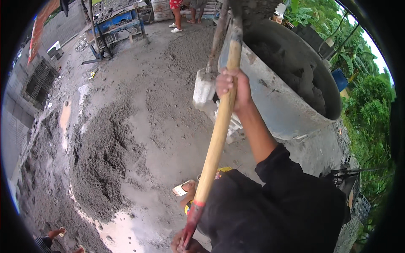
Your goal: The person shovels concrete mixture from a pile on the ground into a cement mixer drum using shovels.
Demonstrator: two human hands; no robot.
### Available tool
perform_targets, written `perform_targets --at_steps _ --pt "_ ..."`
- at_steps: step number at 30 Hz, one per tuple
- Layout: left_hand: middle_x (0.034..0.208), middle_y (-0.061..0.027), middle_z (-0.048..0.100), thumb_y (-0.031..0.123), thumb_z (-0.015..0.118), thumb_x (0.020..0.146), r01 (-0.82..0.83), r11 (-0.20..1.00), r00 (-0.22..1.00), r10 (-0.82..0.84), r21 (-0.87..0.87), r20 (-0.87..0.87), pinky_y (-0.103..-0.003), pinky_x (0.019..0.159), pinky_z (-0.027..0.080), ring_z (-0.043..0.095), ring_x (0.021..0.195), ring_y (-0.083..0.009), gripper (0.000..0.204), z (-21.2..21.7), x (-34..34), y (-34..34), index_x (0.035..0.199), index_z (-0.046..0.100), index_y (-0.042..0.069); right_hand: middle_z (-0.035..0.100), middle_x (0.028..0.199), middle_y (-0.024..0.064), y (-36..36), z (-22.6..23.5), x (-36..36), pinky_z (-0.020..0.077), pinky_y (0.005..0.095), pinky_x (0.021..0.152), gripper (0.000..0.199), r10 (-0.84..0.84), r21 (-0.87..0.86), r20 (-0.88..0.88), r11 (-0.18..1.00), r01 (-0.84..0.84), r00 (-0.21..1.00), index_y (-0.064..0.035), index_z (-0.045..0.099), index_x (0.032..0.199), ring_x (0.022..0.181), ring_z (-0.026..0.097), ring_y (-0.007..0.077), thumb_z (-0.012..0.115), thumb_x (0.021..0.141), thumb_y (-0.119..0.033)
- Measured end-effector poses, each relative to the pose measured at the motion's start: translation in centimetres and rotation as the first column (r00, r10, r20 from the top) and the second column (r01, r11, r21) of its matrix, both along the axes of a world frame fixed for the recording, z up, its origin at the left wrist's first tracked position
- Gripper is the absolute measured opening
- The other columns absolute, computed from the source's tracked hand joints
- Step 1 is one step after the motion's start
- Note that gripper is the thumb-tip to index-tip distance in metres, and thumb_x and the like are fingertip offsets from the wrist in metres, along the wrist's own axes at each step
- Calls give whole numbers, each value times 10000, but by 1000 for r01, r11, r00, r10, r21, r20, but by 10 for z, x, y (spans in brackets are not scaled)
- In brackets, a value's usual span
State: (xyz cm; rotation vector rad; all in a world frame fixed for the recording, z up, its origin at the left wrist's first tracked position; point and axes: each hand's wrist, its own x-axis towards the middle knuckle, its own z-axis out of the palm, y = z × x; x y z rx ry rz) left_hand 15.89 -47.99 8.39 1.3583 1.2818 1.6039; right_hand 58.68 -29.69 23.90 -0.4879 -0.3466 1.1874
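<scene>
Concrete yard with grey sand pile (101, 156), my right hand (230, 86) and left hand (185, 243) both closed around shovel handle (215, 139), mixer drum (291, 84) beside it.

Daylight falls on the grey concrete floor (168, 139) left of my upper hand. A block wall (17, 126) stands far left, a blue bench (116, 25) beyond it, green trees (371, 105) to my right.

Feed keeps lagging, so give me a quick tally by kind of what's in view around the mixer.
Mixer drum: 1
Wooden tool handle: 1
Hands on the handle: 2, right hand and left hand
Heap of grey mix: 1
Total: 5
</scene>
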Motion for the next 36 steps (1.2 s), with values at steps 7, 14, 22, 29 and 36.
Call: perform_targets --at_steps 7,14,22,29,36 --pt "614 -93 517 461 681 742 441 859 897 -411 262 -163 -398 641 476 516 579 -264 500 9 82 30 642 489 11 419 577 -55 -140 -106 111 395 220 473 153 -182 119 -263 968 219 947 -100 475 749 468 416 56 509 801 -240" --pt "757 -87 466 527 616 764 475 880 847 -464 20 261 -346 652 416 461 697 -192 562 8 54 79 793 443 -7 436 644 -30 -152 -66 83 408 249 514 175 -429 -14 36 903 429 903 -109 448 749 520 422 80 522 836 -242" --pt "685 -87 588 622 527 791 441 826 743 -116 -352 659 -281 522 469 583 592 -158 595 0 -68 99 827 538 28 380 777 27 -104 49 38 398 287 643 217 63 312 57 947 -78 996 -54 388 877 673 432 121 555 819 -181" --pt "567 -51 525 495 516 837 38 739 574 535 -673 620 -312 442 432 511 468 -173 426 -74 -206 48 738 497 82 384 616 -27 91 -64 -202 387 241 523 235 389 62 -69 921 -386 918 -96 408 742 532 386 75 528 842 -272" --pt "484 3 397 495 517 825 -228 286 276 936 -931 220 -285 395 353 409 416 -138 384 -62 -249 -53 663 453 154 425 557 -26 165 -322 -406 424 282 525 176 472 -653 -360 489 -579 805 -140 435 640 494 433 107 581 715 -204"
